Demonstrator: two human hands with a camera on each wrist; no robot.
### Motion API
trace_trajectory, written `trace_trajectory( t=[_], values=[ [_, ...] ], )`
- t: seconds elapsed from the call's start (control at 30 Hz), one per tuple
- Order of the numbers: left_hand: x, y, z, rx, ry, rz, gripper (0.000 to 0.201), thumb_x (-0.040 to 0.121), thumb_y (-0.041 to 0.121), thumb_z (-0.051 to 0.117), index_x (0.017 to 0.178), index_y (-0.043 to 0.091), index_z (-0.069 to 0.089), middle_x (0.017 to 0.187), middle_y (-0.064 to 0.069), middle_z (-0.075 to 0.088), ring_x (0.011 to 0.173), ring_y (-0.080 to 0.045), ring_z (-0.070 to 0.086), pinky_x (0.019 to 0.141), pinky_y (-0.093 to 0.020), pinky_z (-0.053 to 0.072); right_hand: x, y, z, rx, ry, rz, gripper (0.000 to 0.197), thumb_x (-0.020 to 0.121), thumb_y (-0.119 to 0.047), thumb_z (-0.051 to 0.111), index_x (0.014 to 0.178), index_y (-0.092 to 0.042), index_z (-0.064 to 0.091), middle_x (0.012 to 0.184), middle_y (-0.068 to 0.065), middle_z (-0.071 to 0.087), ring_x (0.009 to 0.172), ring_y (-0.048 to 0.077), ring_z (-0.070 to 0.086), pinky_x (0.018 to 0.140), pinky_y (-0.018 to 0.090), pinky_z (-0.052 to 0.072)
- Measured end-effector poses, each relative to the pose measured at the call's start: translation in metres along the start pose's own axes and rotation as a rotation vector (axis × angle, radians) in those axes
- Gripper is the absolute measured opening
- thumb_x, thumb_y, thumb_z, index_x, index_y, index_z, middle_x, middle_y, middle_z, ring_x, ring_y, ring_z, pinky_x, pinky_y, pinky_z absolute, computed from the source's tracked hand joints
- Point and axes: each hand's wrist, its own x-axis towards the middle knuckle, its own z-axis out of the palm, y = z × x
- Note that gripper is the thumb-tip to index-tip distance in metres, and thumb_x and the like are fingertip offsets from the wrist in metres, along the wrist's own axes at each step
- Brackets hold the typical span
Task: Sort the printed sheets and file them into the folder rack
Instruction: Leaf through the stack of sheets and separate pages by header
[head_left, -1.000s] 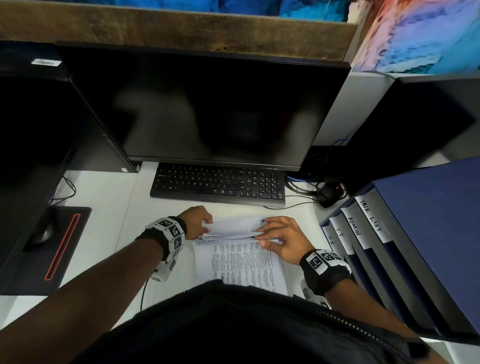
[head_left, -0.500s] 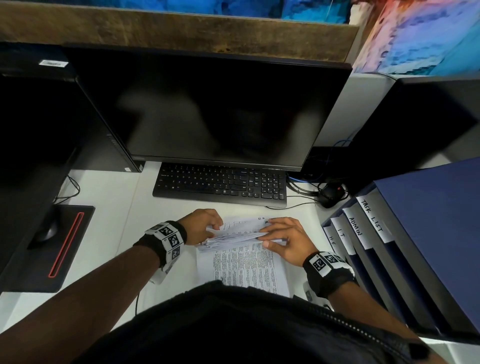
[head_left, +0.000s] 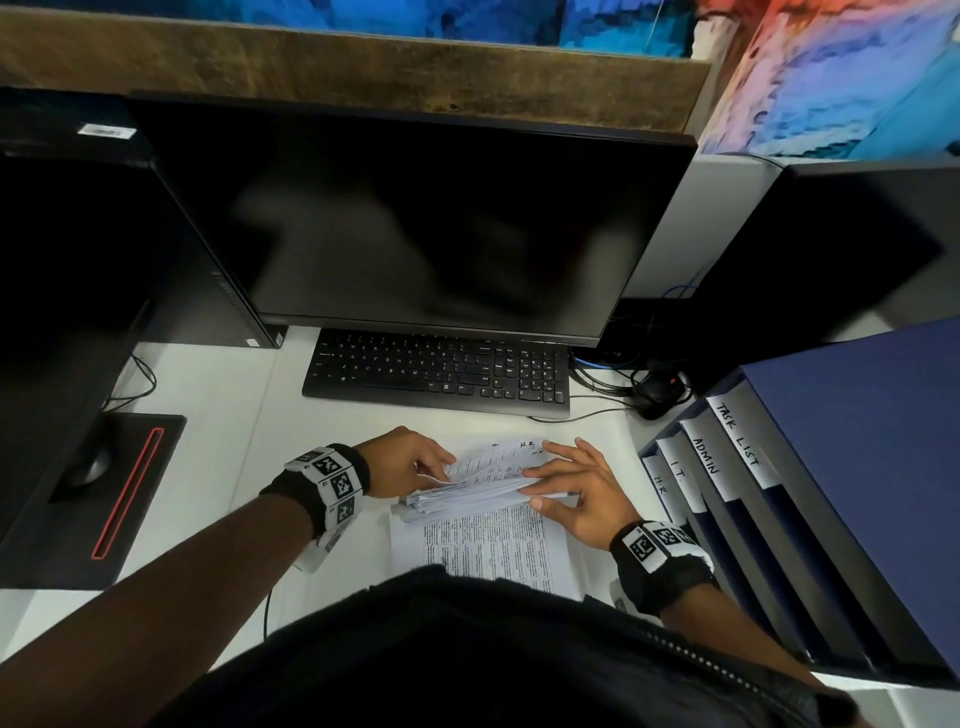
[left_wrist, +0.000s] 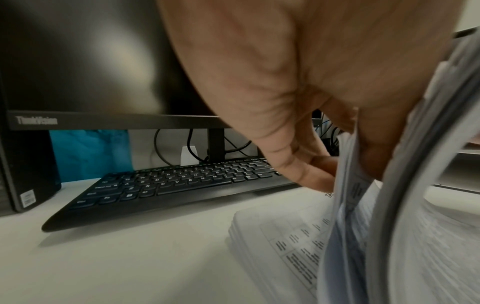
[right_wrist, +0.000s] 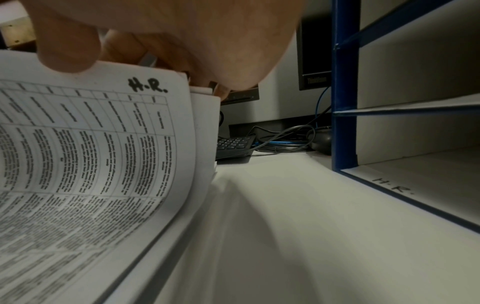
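A pile of printed sheets (head_left: 483, 551) lies on the white desk (head_left: 208, 415) in front of me. Its upper sheets (head_left: 483, 475) are lifted and bent back. My left hand (head_left: 441, 470) pinches their left edge, its fingers curled behind the paper (left_wrist: 363, 226) in the left wrist view. My right hand (head_left: 535, 486) holds their right side, fingers spread on top and thumb below. The right wrist view shows the thumb (right_wrist: 67, 53) on a table-printed sheet (right_wrist: 103, 144) marked "H.R.". The blue folder rack (head_left: 810, 519) stands to the right, with slots labelled H.R. (head_left: 661, 482), I.T., ADMIN and TASK LIST.
A black keyboard (head_left: 436, 374) and a dark monitor (head_left: 415, 218) stand behind the sheets. Cables and a mouse (head_left: 655, 395) lie between the keyboard and the rack. A black computer case (head_left: 67, 312) and a mouse pad (head_left: 104, 499) fill the left.
The lifted sheets have tipped further back, so the top page with "H.R." shows. My right fingers have spread wider over them. Both hands stay in place.
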Motion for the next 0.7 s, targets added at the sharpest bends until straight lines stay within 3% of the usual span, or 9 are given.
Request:
trace_trajectory(
  t=[0.07, 0.17, 0.33, 0.47, 0.57, 0.63, 0.7],
  values=[
    [0.000, 0.001, 0.000, -0.024, 0.003, -0.003, 0.016, 0.085, 0.016, 0.068, 0.098, 0.020, 0.075, 0.122, 0.002, 0.064, 0.102, -0.004, 0.060, 0.094, -0.024, 0.050, -0.001, 0.000, 0.001, 0.003, -0.003, 0.009, 0.040, 0.078, -0.074, 0.046, 0.098, -0.047, 0.068, 0.115, -0.032, 0.058, 0.133, -0.011, 0.026, 0.116, 0.029, 0.001],
    [-0.003, 0.002, -0.001, -0.003, 0.018, -0.002, 0.015, 0.083, 0.020, 0.070, 0.098, 0.021, 0.075, 0.108, 0.004, 0.071, 0.088, 0.003, 0.060, 0.082, -0.014, 0.048, -0.002, 0.000, 0.002, 0.006, 0.005, 0.013, 0.038, 0.078, -0.073, 0.047, 0.098, -0.048, 0.068, 0.115, -0.032, 0.059, 0.132, -0.009, 0.027, 0.117, 0.033, 0.004],
    [-0.005, 0.003, -0.004, 0.021, 0.036, -0.045, 0.011, 0.080, 0.013, 0.071, 0.086, 0.021, 0.076, 0.092, 0.009, 0.074, 0.087, -0.001, 0.064, 0.084, -0.024, 0.053, -0.002, 0.000, 0.001, 0.009, 0.000, 0.023, 0.043, 0.077, -0.074, 0.046, 0.099, -0.045, 0.069, 0.117, -0.031, 0.059, 0.132, -0.007, 0.029, 0.117, 0.034, 0.005],
    [-0.003, 0.000, -0.005, 0.044, 0.088, -0.079, 0.013, 0.081, 0.007, 0.067, 0.087, 0.016, 0.074, 0.087, 0.004, 0.069, 0.082, -0.010, 0.061, 0.082, -0.029, 0.053, 0.001, -0.003, 0.001, -0.003, -0.016, 0.027, 0.046, 0.077, -0.076, 0.044, 0.100, -0.044, 0.069, 0.116, -0.029, 0.060, 0.132, -0.008, 0.029, 0.117, 0.034, 0.004],
    [-0.002, -0.009, -0.004, 0.017, 0.187, -0.135, 0.014, 0.081, 0.013, 0.071, 0.093, 0.017, 0.073, 0.096, 0.003, 0.067, 0.085, -0.014, 0.062, 0.083, -0.033, 0.053, 0.004, -0.004, 0.002, -0.013, -0.017, 0.026, 0.045, 0.078, -0.075, 0.045, 0.101, -0.044, 0.069, 0.114, -0.026, 0.062, 0.131, -0.008, 0.031, 0.117, 0.035, 0.006],
    [-0.002, -0.012, -0.004, 0.000, 0.224, -0.164, 0.018, 0.079, 0.017, 0.073, 0.098, 0.017, 0.072, 0.101, 0.002, 0.067, 0.089, -0.015, 0.061, 0.085, -0.031, 0.052, 0.004, -0.005, 0.001, 0.020, -0.026, 0.034, 0.042, 0.078, -0.073, 0.047, 0.101, -0.045, 0.069, 0.113, -0.025, 0.063, 0.127, -0.008, 0.037, 0.115, 0.037, 0.016],
    [-0.003, -0.010, -0.006, 0.012, 0.230, -0.158, 0.019, 0.080, 0.015, 0.072, 0.099, 0.016, 0.073, 0.101, 0.001, 0.067, 0.091, -0.016, 0.061, 0.086, -0.030, 0.051, 0.004, -0.007, -0.002, 0.099, -0.061, 0.070, 0.037, 0.079, -0.069, 0.052, 0.102, -0.046, 0.069, 0.113, -0.025, 0.062, 0.118, -0.006, 0.045, 0.106, 0.038, 0.036]
  ],
)
